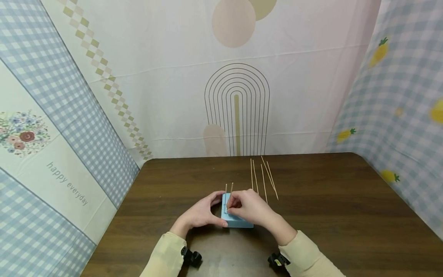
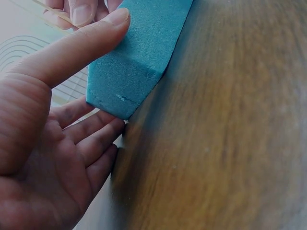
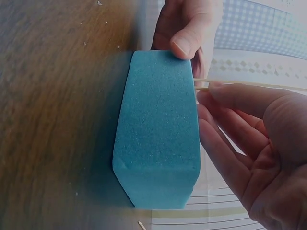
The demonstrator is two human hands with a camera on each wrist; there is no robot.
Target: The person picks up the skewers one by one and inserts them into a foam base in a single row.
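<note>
A blue foam block (image 1: 236, 221) lies on the brown table (image 1: 328, 204) in front of me. My left hand (image 1: 207, 211) holds the block's left end, thumb on one face (image 2: 103, 31) and fingers behind it. Two thin wooden sticks (image 1: 231, 189) stand upright in the block. My right hand (image 1: 232, 204) pinches one of them low down, just above the foam. In the right wrist view the stick (image 3: 249, 85) runs sideways from the block (image 3: 158, 129), past my right fingers (image 3: 235, 120), with the left thumb (image 3: 188, 34) on the block's far end.
Several loose wooden sticks (image 1: 263, 177) lie on the table behind the block, toward the back edge. Patterned cloth walls (image 1: 238, 96) close in the table at the back and on both sides. Bare wood stretches to the left and right of my hands.
</note>
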